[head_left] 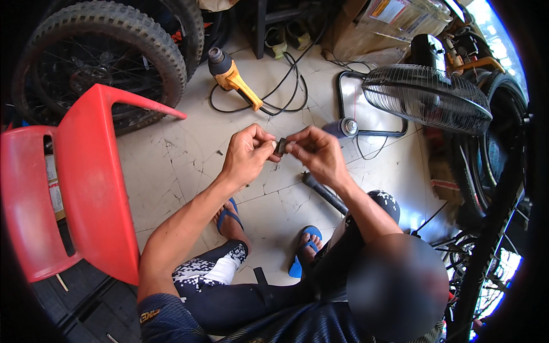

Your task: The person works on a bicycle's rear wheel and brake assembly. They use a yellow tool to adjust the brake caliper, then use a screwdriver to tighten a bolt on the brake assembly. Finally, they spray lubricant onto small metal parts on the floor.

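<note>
Hands meet at the centre of the frame, above a cracked, pale tiled floor (171, 166). The left hand (247, 153) and the right hand (318, 153) both pinch one small dark part (281, 146), which sits between the fingertips of the two hands. Each hand is closed on it: thumb and forefinger of the left grip one side, those of the right grip the other. This two-sided hold appears to steady the part at working height, clear of the floor, where it can be turned or inspected.

A dark tube (323, 193) lies on the floor just below the right hand, near enough to reach. A grey spray can (342, 127) lies just beyond the right hand. A yellow heat gun (234, 77) rests in the upper middle of the frame with its black cable looped beside it, well apart from the hands. A black floor fan (426, 97) stands at upper right. A knobbly bicycle tyre (108, 40) fills the upper left, and a red plastic chair (74, 183) occupies the left edge.

Packages: a brown cardboard box (400, 23) with a clear film cover and a yellow label lies at the top right. A small printed carton (52, 186) shows behind the chair.
</note>
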The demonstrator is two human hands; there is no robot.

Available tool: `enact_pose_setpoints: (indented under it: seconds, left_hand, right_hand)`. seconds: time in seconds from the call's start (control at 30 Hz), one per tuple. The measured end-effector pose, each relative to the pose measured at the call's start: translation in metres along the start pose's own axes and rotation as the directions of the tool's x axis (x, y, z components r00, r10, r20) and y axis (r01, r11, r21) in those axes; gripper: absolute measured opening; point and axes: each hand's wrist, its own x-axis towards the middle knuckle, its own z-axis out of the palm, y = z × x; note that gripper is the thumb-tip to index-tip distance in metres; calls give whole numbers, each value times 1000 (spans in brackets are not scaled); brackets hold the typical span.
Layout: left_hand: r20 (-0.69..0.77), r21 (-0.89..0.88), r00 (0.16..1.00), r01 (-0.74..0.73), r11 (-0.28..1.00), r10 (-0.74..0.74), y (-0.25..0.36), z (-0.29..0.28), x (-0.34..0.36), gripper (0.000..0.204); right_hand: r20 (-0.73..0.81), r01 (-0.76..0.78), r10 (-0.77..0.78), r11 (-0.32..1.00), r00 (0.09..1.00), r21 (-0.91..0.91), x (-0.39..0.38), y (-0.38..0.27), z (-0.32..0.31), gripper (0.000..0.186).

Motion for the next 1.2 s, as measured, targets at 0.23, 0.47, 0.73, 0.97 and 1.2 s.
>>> enact_pose_setpoints:
  seconds: [0.23,0.47,0.73,0.97,1.2]
  left_hand:
    - [9,-40,1000,-10,999,10,1,-1,1,3]
    - [12,-78,1000,4,997,-3,2,1,0,3]
    - [9,-68,999,34,997,-34,5,3,-1,3]
    - [17,-134,999,52,990,-50,2,2,1,3]
    - [35,-112,996,87,990,-83,2,1,0,5]
  right_hand:
    - [56,-68,64,994,996,82,1,-5,0,17]
    - [4,-37,37,999,999,2,2,-9,-2,15]
    - [50,-75,76,997,996,-22,0,-9,-3,16]
    - [6,-23,23,1000,1000,-5,-2,-10,-1,14]
    - [62,-68,68,998,996,4,-2,-9,-4,15]
